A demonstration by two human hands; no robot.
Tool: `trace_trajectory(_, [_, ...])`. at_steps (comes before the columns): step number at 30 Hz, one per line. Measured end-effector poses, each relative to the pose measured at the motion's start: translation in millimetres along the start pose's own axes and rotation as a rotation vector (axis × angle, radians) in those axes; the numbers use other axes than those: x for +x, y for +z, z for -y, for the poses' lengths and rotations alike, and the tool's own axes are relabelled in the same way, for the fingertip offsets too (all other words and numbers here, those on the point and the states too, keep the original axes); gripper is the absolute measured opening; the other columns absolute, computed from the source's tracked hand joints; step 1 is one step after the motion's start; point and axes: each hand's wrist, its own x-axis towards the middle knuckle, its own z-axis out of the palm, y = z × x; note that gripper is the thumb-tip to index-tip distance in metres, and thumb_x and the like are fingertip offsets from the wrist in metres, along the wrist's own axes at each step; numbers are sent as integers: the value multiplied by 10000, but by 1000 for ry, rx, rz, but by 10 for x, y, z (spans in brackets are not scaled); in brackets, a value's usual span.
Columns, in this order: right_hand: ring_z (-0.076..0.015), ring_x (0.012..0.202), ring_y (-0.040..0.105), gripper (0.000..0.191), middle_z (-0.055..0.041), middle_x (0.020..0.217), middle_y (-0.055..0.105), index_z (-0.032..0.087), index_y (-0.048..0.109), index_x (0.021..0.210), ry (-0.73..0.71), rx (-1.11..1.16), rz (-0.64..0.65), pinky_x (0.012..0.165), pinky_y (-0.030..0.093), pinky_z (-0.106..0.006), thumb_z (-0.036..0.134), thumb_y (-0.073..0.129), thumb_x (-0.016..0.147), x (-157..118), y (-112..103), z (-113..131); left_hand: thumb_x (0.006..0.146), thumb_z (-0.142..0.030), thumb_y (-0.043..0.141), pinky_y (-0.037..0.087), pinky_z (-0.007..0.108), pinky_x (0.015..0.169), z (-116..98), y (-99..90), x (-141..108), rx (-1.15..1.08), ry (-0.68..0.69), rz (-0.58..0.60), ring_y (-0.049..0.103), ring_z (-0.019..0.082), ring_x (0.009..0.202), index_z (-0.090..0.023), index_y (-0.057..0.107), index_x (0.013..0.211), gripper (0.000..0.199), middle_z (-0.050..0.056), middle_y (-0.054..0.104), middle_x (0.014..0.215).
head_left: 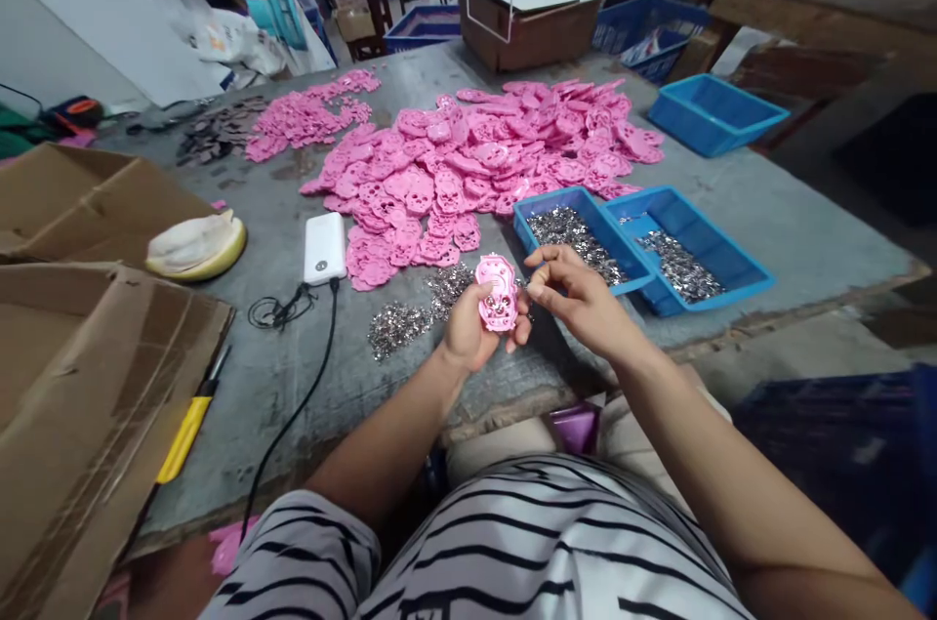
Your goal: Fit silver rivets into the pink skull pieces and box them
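My left hand [467, 329] is closed around a pink plastic casing [498, 280], thumb on its face and fingers behind its right edge. Small shiny bits show in the lower part of the casing. Just to the right, my right hand [582, 300] has thumb and fingertips pinched together close to the casing; whatever is between them is too small to make out. Loose piles of small shiny metal parts [396, 327] lie on the table left of my hands. Beyond them spreads a large heap of pink plastic pieces [468, 156].
Two blue trays [753, 286] of metal parts stand at the right, another blue tray [713, 137] behind them. On the left are a white power bank [324, 247] with a cable, a fruit rind [197, 249], a yellow-handled screwdriver [184, 434] and cardboard boxes [146, 347].
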Motion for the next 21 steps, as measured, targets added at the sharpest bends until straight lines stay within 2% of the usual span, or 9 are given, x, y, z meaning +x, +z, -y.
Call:
trace_trajectory(6, [-228, 1067, 508, 234, -75, 981, 546, 204, 604, 642, 36, 22, 23, 950, 395, -400, 356, 613, 819, -7, 8, -20, 736, -453, 546, 308, 208, 267, 36, -14, 18, 53, 38, -4, 554, 136, 375, -152, 508, 796, 310, -1, 581, 638])
trace_trajectory(9, [-233, 1067, 506, 241, -76, 989, 549, 203, 598, 636, 72, 85, 27, 951, 388, -404, 371, 618, 807, -6, 5, -26, 741, -591, 573, 308, 209, 255, 49, -12, 26, 90, 53, -12, 553, 134, 366, -143, 522, 801, 455, 3, 588, 636])
trace_trajectory(11, [-236, 1067, 509, 251, -80, 1013, 551, 197, 592, 629, 96, 110, 48, 952, 388, -409, 374, 609, 807, 2, -3, -27, 734, -714, 524, 293, 206, 243, 61, -11, 28, 128, 63, -29, 546, 132, 350, -135, 534, 815, 586, 9, 592, 628])
trace_trajectory(15, [-245, 1082, 504, 242, -79, 1067, 573, 193, 600, 633, 70, -58, 72, 997, 349, -452, 350, 594, 816, 25, -33, -36, 693, -852, 391, 259, 188, 231, 82, -6, 20, 188, 66, -25, 529, 117, 320, -133, 547, 840, 750, 10, 585, 597])
trace_trajectory(21, [-265, 1203, 442, 191, -78, 1252, 558, 206, 597, 679, -48, -287, 146, 1044, 314, -494, 311, 574, 838, 26, -53, -75, 680, -886, 307, 231, 165, 222, 79, 3, 7, 227, 75, -37, 517, 107, 293, -169, 500, 1122, 864, 8, 637, 618])
